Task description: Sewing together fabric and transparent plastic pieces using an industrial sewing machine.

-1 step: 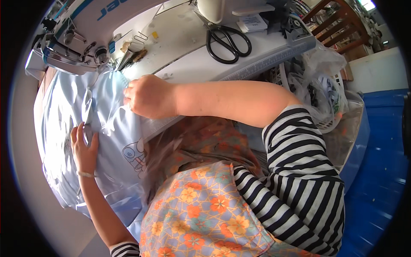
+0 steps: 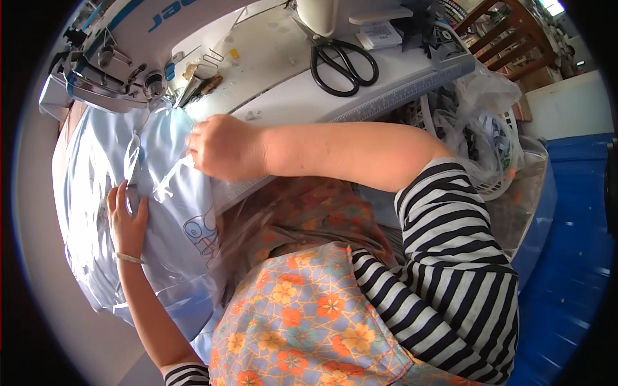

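Note:
Light-blue shiny fabric [image 2: 174,228] with a printed cartoon figure lies spread under the sewing machine head [image 2: 122,83], at the left. My left hand [image 2: 129,222] rests on this fabric, fingers stretched and thumb apart, beside a small grey gap or object that I cannot make out. Close to the machine's needle area, my right hand [image 2: 225,147] is closed, its fingertips partly hidden behind the knuckles. From it hangs a white strip [image 2: 166,183] with ragged ends, over the fabric. A thin white loop [image 2: 132,154] lies between the two hands.
Black-handled scissors [image 2: 344,67] lie on the machine table [image 2: 277,106], near small tools and paper clips [image 2: 211,58]. A ruler edge [image 2: 386,93] runs along its front. On the right stand a white basket [image 2: 492,183] with plastic bags and a blue surface [image 2: 573,225].
A white strip now shows hanging from my right hand, where only fabric showed before. The fabric near the needle area has shifted slightly. My left hand stays almost in place.

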Available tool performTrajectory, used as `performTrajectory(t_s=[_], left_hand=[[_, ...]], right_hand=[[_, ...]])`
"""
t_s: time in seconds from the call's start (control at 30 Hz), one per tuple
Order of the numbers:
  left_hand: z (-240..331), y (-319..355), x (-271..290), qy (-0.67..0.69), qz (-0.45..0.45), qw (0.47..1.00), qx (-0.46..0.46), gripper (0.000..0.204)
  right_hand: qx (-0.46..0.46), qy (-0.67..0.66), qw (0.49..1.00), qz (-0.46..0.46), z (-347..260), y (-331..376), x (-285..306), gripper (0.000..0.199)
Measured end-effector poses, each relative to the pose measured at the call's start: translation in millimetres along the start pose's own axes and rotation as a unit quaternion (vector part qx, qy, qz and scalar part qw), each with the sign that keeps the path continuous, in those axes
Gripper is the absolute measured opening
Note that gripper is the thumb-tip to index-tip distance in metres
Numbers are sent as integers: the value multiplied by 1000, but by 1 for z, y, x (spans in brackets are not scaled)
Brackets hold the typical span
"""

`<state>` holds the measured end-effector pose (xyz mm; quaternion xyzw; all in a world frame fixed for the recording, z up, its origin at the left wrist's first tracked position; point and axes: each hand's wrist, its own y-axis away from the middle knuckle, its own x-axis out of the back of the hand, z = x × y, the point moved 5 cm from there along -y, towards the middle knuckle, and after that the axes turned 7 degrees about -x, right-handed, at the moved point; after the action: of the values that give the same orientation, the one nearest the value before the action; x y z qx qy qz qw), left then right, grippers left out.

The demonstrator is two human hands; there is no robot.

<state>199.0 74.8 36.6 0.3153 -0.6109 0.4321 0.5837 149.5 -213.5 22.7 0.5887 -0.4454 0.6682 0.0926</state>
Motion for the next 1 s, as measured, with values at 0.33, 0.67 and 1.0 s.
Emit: performTrajectory(t_s=[0.33,0.67,1.0], left_hand=[[-48,-89,0,3,-141,988,-64,70],[-43,-101,7,18,-106,987,-117,69],[116,-16,53,171,-233,937,-195,83]], right_hand=[[-149,-217,962,71,-18,-56,-10,24],[-340,-852,392,71,-57,-17,-34,44],[-309,-624,694,-184,-90,-12,-25,50]])
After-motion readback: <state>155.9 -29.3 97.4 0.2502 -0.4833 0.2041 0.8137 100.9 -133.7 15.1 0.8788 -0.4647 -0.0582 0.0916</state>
